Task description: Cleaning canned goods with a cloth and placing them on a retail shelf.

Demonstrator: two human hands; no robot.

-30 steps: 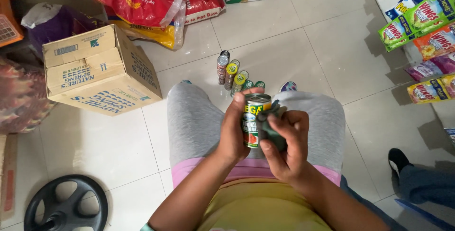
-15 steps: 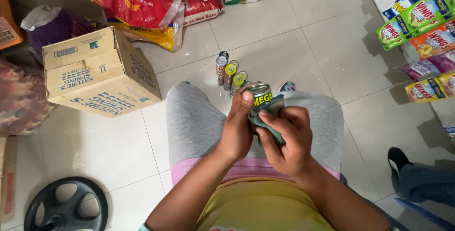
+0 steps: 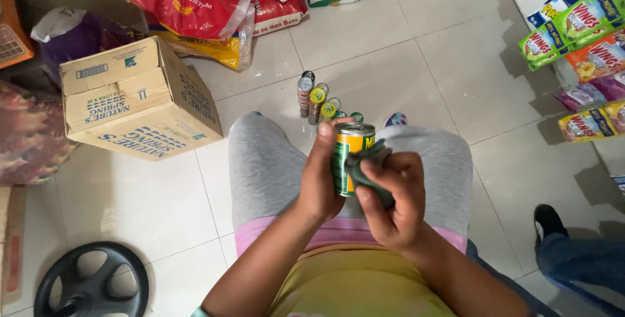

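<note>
Looking down from the head view, the left hand point(image 3: 320, 183) wraps its grip around an upright green-and-yellow can point(image 3: 350, 158) above the grey-clad knees; the right hand point(image 3: 390, 196) pinches a dark cloth point(image 3: 366, 167) against the can's side; a row of small cans point(image 3: 318, 101) stands on the tiled floor point(image 3: 390, 63) just beyond; a cardboard box point(image 3: 137, 99) sits to the left; a black steering wheel point(image 3: 91, 282) lies nearer.

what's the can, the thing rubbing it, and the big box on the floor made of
Can: looks like metal, with a shiny rimmed top and a glossy green and yellow printed label.
Cloth, pressed on by the right hand: seems soft dark green fabric, since it bunches and folds.
Box: brown corrugated cardboard by its matte look, folded flaps and printed sides.
The left hand holds the can.
</note>
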